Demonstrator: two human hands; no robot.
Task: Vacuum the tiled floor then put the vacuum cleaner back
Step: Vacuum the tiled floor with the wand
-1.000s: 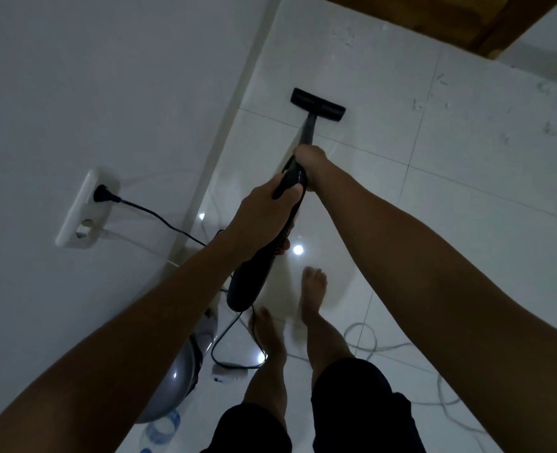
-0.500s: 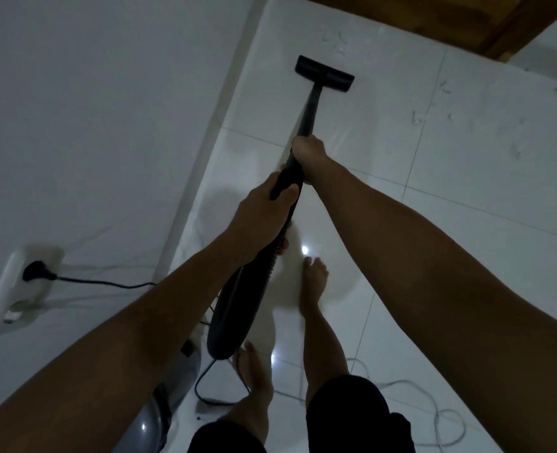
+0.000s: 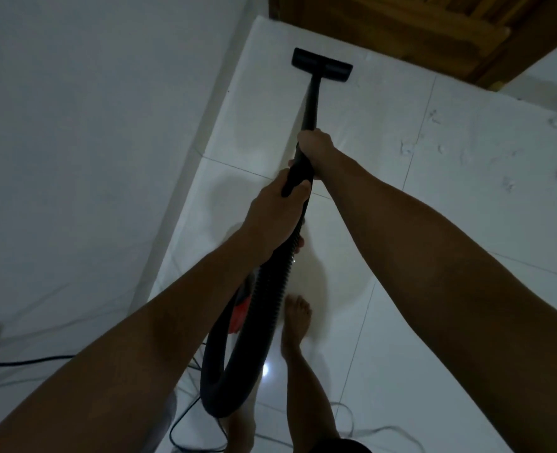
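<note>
Currently on the white tiled floor (image 3: 466, 289), wall (image 3: 90, 142) running along my left, wooden door (image 3: 417, 34) at the far end. Vacuum wand (image 3: 311, 103) has its long axis pointing straight away from me toward the door, tilted down to the floor. Floor head (image 3: 322, 65) sits flat on the tile near the wall edge, crosswise to the wand. Ribbed hose (image 3: 264, 305) drops from the handle and loops back by my feet. Right hand (image 3: 316, 147) wrapped around the wand, farther forward. Left hand (image 3: 273, 217) gripping the handle end where the hose joins, just behind the right. Power cord (image 3: 25, 361) runs along the wall at lower left. Small bits of debris (image 3: 434, 117) scattered on tiles to the right, well apart from the floor head.
</note>
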